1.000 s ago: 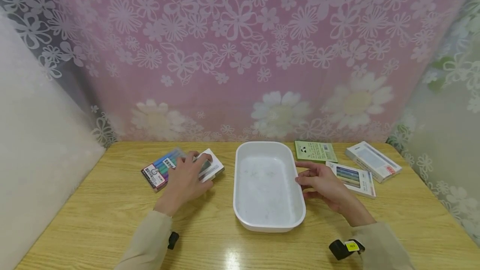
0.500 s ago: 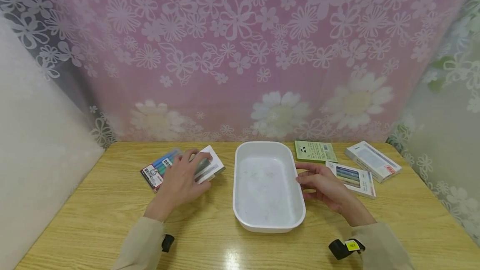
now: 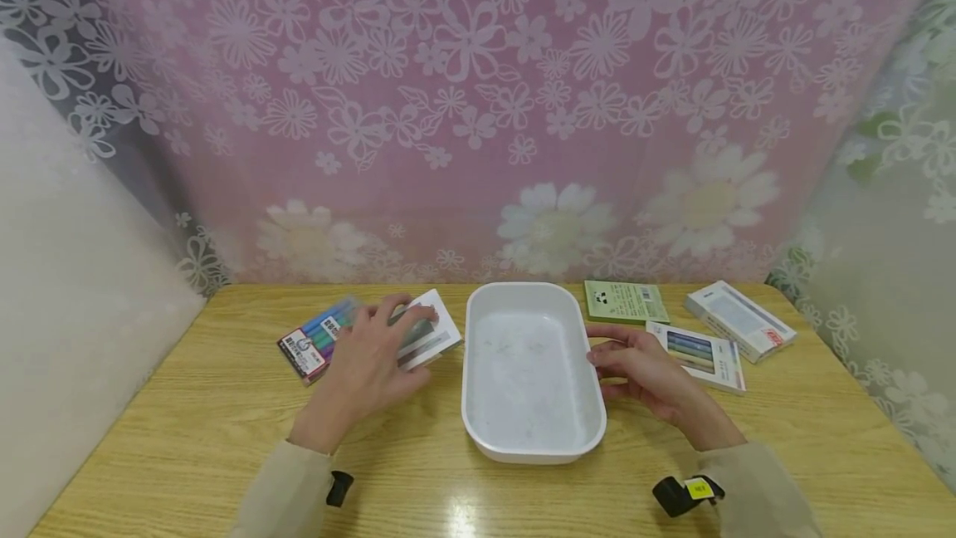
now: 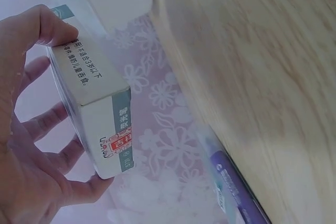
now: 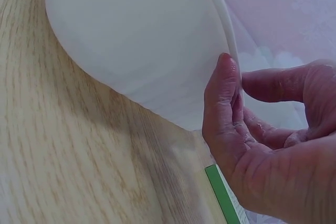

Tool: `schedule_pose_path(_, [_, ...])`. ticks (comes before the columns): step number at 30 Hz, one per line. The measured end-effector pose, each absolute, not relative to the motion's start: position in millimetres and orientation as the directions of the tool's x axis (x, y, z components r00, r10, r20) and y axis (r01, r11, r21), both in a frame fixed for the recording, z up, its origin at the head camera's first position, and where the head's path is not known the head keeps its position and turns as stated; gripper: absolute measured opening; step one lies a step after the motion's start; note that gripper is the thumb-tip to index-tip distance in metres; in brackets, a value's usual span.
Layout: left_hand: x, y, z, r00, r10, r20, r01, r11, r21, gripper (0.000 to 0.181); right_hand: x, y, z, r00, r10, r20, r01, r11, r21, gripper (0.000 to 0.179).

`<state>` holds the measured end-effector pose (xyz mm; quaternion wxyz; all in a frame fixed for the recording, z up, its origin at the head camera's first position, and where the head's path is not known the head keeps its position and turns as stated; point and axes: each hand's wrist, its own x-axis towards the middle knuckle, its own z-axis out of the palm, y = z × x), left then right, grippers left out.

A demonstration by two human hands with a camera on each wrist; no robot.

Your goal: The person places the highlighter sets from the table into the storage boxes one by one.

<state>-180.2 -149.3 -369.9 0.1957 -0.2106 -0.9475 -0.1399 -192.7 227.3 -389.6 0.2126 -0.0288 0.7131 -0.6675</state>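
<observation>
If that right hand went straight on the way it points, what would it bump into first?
The white tray, almost certainly: the right hand touches its side, leaving no visible gap.

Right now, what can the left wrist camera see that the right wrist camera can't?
Only the left wrist view shows the left hand holding a small white box with black and red printing, and a purple bit of the pen pack.

Only the right wrist view shows the right hand pinching the rim of the white tub, and the edge of a green box.

Both show part of that tub, the wooden table and the flowery curtain.
</observation>
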Motion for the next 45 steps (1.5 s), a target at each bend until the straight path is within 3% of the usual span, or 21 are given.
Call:
schedule_pose_path(24, [-169.7,-115.1,-356.9,-0.775,0.456,0.438,0.560,0.816,0.142,0.054,-191.5,225.1,-386.7,-0.916,-0.298,-0.269,0.242,0.124,-0.962,0.064])
schedule_pose_path(45, [-170.1,-82.3,-352.3,-0.727,0.585,0.360,0.666,0.728,0.162,0.054,-199.7,211.3,-388.5,-0.936,-0.230,-0.266,0.226,0.186,-0.956,0.060])
